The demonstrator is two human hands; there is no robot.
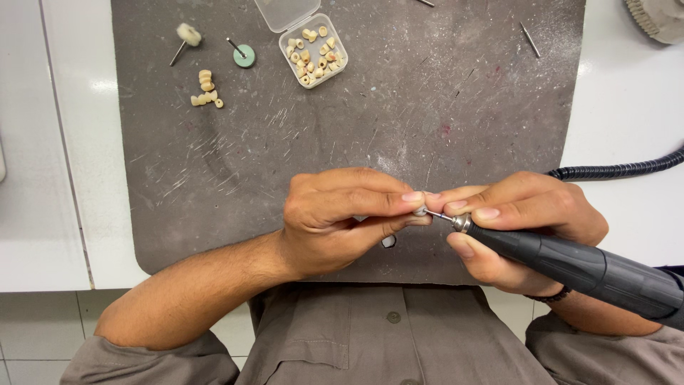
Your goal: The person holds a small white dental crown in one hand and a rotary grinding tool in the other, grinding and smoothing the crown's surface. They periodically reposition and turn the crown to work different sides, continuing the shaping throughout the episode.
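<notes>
We see the left hand [335, 217] pinching a tiny pale piece [420, 211] betw. thumb and index tip; piece is mostly hidden by the fingers, so shape is hard to tell. Right hand [516, 221] is wrapped around a black rotary handpiece [584, 267], fingers closed on its front end, thin bur tip touching the piece. Handpiece back end is cut off at the right edge. A black ribbed hose [627, 170] runs off the right edge too; we can't tell what it joins.

Both hands sit over the near edge of a scratched grey mat [399, 107]. Far side of mat: small clear box [313, 50] w/ pale tooth-like bits, lid open and cropped at the top; a loose cluster of the same bits [205, 89]; a white felt-tip bur [187, 36]; a green disc bur [244, 55]. Round pale object [659, 18] top right, cut off, unclear.
</notes>
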